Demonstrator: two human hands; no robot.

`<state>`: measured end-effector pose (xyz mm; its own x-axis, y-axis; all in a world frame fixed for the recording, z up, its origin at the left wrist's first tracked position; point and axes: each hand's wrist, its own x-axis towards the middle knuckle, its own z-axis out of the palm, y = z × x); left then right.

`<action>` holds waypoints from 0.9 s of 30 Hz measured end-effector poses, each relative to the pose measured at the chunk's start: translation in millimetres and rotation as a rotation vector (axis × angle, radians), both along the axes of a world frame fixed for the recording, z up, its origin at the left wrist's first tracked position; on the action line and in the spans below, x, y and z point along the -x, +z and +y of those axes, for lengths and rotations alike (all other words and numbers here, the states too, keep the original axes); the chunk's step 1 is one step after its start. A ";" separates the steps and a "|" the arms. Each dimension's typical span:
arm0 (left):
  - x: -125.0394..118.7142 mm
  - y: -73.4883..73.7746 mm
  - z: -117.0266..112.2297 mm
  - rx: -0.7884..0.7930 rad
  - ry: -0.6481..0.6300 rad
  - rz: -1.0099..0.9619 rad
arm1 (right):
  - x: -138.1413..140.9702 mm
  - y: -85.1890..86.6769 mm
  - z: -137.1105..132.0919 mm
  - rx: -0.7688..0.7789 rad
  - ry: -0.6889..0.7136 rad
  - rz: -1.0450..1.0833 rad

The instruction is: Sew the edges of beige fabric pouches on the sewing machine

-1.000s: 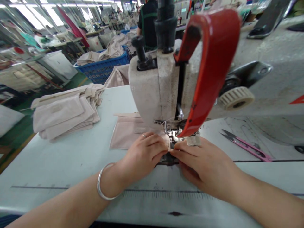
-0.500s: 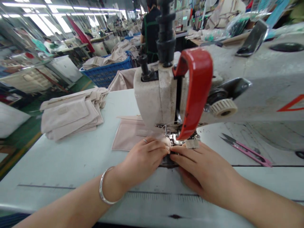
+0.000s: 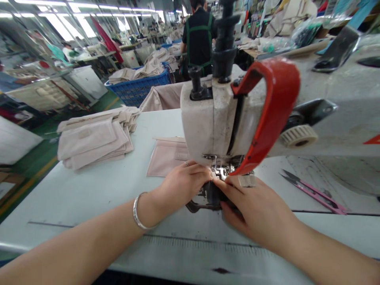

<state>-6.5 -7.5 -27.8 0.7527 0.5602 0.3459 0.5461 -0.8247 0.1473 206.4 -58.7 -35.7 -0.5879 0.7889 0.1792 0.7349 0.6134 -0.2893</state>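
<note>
A pale pink-beige fabric piece [image 3: 163, 158] with a small stitched label lies flat, its right side running under the sewing machine's [image 3: 197, 122] head. My left hand [image 3: 181, 184], with a ring and a silver bangle, has its fingers together, gripping the fabric's near right edge by the presser foot [image 3: 221, 172]. My right hand [image 3: 255, 206] reaches in from the other side; its index fingertip touches the fabric edge close to my left fingertips. The right thumb is spread lower down, beside the machine's dark bed. The exact spot under the needle is mostly hidden.
Pink-handled thread snips [image 3: 317, 194] lie on the table at right. A stack of similar fabric pieces [image 3: 95, 140] sits at left. The red curved guard [image 3: 276, 107] stands over my right hand. Beyond are a blue basket [image 3: 139, 88] of fabric and a person [image 3: 199, 35] facing away.
The camera view has shifted, so the machine and fabric appear further right. Both hands remain at the presser foot. The fabric edge between my fingertips is less visible now.
</note>
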 end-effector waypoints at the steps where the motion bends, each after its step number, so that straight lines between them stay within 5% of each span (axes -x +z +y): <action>1: -0.4 -0.4 2.1 -0.015 0.005 -0.008 | 0.9 0.5 1.0 -0.003 -0.006 -0.005; 12: 4.8 -17.7 14.6 -0.058 0.081 -0.101 | 5.2 4.2 5.2 -0.038 -0.031 -0.004; 27: 4.0 -17.7 17.4 -0.018 0.103 -0.090 | 4.6 3.6 5.8 -0.011 -0.027 -0.028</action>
